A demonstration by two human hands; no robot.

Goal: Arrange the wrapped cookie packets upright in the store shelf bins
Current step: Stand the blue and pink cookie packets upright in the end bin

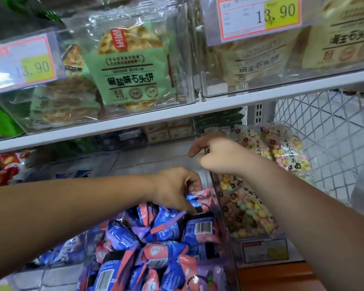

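Left hand [174, 189] pinching blue cookie packet [193, 200]; right hand [219, 156] curled above, grip unclear

The left hand [177, 189] is reached forward and curled downward; the right hand [216, 156] is held higher, fingers bent.

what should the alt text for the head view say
A person's left hand grips a blue packet atop a heap of packets in a clear bin, while the right hand hovers, curled, by bags of pastel balls. Cookie bags and price tags fill the shelf above.
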